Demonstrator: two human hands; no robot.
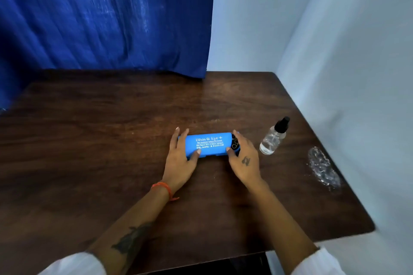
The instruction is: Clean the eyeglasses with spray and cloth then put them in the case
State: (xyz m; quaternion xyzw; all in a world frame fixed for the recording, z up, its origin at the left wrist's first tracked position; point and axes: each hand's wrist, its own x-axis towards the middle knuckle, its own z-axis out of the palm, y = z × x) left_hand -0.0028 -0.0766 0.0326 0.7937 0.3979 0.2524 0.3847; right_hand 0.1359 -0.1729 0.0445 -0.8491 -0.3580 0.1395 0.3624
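A blue eyeglass case [210, 144] with white lettering lies closed on the dark wooden table [111, 140]. My left hand [182, 158] grips its left end, thumb at the front and fingers over the back. My right hand [243, 158] grips its right end, where a dark patterned patch shows. A small clear spray bottle [273, 138] with a black cap stands to the right of the case, apart from both hands. The eyeglasses and the cloth are not visible.
A crumpled clear plastic wrapper [323, 168] lies near the table's right edge. A blue curtain [107, 15] hangs behind the table, and a pale wall [335, 51] runs close along the right side.
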